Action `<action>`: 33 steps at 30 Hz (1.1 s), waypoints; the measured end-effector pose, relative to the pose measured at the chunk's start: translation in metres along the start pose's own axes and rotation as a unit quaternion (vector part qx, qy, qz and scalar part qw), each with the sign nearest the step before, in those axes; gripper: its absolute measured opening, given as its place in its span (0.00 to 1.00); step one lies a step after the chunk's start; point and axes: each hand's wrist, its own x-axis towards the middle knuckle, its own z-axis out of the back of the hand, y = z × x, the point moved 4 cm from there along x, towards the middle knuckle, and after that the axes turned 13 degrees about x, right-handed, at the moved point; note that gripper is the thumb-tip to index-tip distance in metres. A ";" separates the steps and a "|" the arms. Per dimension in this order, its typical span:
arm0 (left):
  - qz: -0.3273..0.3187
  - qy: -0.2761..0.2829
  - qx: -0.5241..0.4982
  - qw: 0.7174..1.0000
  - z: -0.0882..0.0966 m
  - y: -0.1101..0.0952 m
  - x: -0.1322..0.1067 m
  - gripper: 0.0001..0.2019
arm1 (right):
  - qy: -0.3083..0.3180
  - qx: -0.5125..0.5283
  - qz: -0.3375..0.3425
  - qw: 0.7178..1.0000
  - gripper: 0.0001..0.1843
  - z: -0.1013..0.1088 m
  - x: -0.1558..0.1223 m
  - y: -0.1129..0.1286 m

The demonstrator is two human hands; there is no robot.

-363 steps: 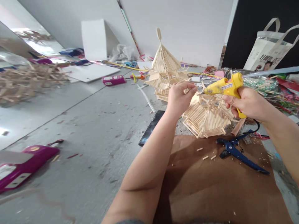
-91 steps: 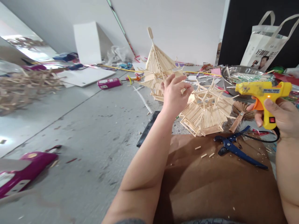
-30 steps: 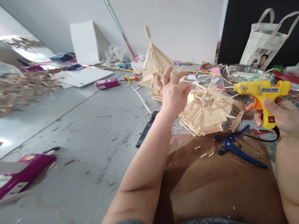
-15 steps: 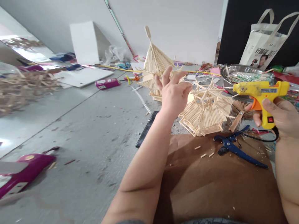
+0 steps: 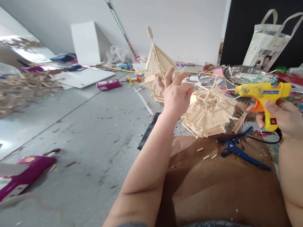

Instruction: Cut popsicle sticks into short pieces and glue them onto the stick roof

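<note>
My left hand [image 5: 177,91] is raised, with thumb and forefinger pinched on a thin wooden stick [image 5: 209,92] and the other fingers lifted. The stick points right, above a many-sided stick roof [image 5: 205,118]. In my right hand [image 5: 287,116] is a yellow hot glue gun [image 5: 264,91], its orange trigger under my fingers. Its nozzle lies close to the stick's right end; whether they touch I cannot tell. Partly hidden behind my left hand stands a pointed stick tower [image 5: 156,60]. Blue cutters [image 5: 241,151] lie below the glue gun.
Brown paper [image 5: 213,189] with small stick pieces lies in front of me. A black phone [image 5: 149,130] rests beside my left forearm. Further off are a metal bowl [image 5: 230,71], a white bag [image 5: 265,47], a purple tool [image 5: 109,84], and another purple tool [image 5: 35,170] at left.
The glue gun in my right hand has shifted very slightly left. My left hand and the stick structures stay where they were.
</note>
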 end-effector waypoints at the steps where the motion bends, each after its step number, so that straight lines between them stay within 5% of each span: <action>1: -0.001 -0.001 0.001 1.000 0.000 0.000 0.000 0.10 | 0.001 0.001 0.000 1.000 0.15 0.000 0.000 0.000; 19: -0.005 -0.061 -0.065 0.996 -0.005 0.009 0.000 0.05 | 0.008 -0.005 0.020 1.000 0.16 0.002 0.002 -0.002; 33: 0.028 -0.030 -0.067 0.997 0.000 0.004 0.000 0.05 | 0.019 0.002 0.022 1.000 0.17 0.003 0.003 -0.003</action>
